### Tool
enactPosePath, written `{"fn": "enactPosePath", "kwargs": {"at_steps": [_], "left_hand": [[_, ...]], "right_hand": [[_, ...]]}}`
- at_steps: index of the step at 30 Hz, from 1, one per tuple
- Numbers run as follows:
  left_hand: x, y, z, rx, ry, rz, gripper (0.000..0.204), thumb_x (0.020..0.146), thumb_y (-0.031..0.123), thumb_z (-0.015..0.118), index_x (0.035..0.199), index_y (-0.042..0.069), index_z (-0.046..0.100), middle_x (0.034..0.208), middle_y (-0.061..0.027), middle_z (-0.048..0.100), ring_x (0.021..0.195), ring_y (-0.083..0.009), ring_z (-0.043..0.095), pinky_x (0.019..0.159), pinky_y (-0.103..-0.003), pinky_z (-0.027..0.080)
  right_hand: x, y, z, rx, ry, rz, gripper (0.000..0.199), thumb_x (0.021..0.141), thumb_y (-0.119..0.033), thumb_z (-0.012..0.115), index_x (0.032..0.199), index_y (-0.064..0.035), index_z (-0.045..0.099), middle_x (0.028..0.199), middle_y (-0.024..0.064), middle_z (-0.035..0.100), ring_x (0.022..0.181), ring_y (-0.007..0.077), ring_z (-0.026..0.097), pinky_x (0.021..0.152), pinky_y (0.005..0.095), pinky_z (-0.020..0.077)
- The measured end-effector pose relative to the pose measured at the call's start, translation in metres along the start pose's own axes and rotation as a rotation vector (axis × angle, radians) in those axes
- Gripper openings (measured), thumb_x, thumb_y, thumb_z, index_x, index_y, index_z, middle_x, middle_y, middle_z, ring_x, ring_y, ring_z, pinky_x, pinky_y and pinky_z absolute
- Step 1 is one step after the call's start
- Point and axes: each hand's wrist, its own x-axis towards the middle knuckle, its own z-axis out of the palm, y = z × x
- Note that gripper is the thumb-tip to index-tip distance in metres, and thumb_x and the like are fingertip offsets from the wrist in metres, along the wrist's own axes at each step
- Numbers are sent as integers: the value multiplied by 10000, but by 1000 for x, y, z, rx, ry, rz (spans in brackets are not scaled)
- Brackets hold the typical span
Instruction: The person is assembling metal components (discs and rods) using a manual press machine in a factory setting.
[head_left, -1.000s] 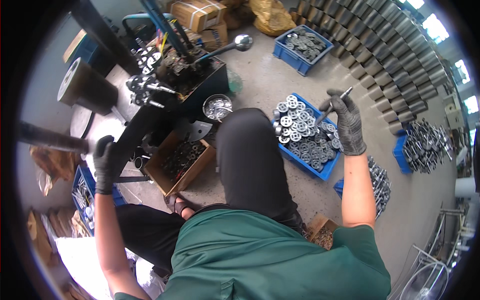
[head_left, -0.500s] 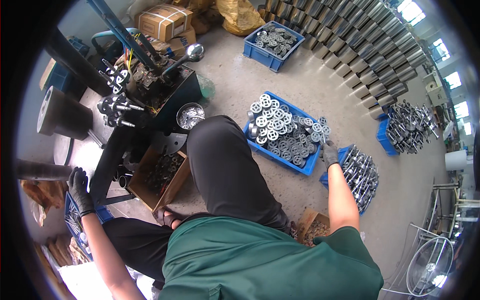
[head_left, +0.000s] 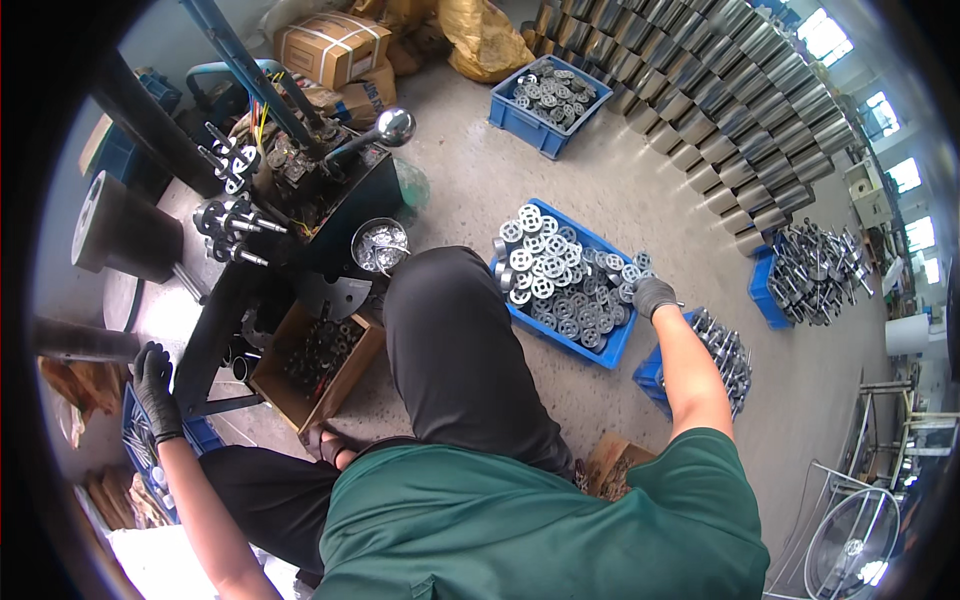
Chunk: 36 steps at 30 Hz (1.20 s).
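My right hand (head_left: 655, 296), in a dark grey glove, is closed at the right end of a blue crate (head_left: 570, 345) heaped with spoked metal wheels (head_left: 545, 265). A metal shaft (head_left: 682, 304) sticks out from the right side of its fist; the part inside the fingers is hidden. Spoked wheels lie right against the fingertips, and whether any sits on that shaft I cannot make out. At far left my gloved left hand (head_left: 156, 390) rests its outstretched fingers by the end of a thick round bar (head_left: 88, 342).
Shafts with wheels fill two blue crates (head_left: 652, 378) (head_left: 764, 290) at right. Another blue crate (head_left: 540, 132) of wheels stands farther back, before stacked metal cylinders (head_left: 700, 110). A machine with a ball-ended lever (head_left: 394, 127), a bowl (head_left: 380, 246) and a wooden box (head_left: 340, 395) are left.
My right hand has turned, and a shaft end now shows on its right side. My left hand stays by the bar. The view has shifted slightly.
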Motion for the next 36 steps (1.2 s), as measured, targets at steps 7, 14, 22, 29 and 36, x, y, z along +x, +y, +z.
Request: {"fn": "enactPosePath", "kwargs": {"at_steps": [7,14,22,29,36], "left_hand": [[-2,3,0,13,8,-19,281,986,209,653,1240,90,665,1133,-49,702,1013,-151,660,881,-313,526],[1,-3,-7,-11,1,-4,305,941,233,706,1219,109,679,1132,-39,703,979,-142,643,872,-305,508],[-11,0,-18,19,41,3,273,965,211,683,1212,94,678,1073,-20,685,923,-132,634,832,-286,507],[13,-28,-37,4,24,52,221,970,177,676,1170,81,683,950,6,676,762,-98,615,640,-233,485],[4,-27,-24,-9,51,51,178,944,117,683,1114,72,704,901,-1,675,714,-112,624,603,-247,501]], "right_hand": [[-9,-41,-55,-162,-102,1,310,903,-228,591,1099,-80,780,1171,181,733,1115,327,703,943,446,552],[33,-66,17,-659,-81,-169,343,975,-212,494,1144,-143,784,1212,74,750,1118,247,711,926,507,518],[24,-68,-18,-474,-125,-177,386,916,-313,549,1193,-146,760,1233,137,729,1128,307,704,934,438,553],[34,-75,14,-310,-51,236,349,995,-244,518,1260,-183,737,1336,58,693,1257,257,643,1046,671,413],[29,-51,2,-359,-30,-85,434,881,-444,653,1221,-192,748,1294,76,709,1202,221,671,939,452,532]]}}
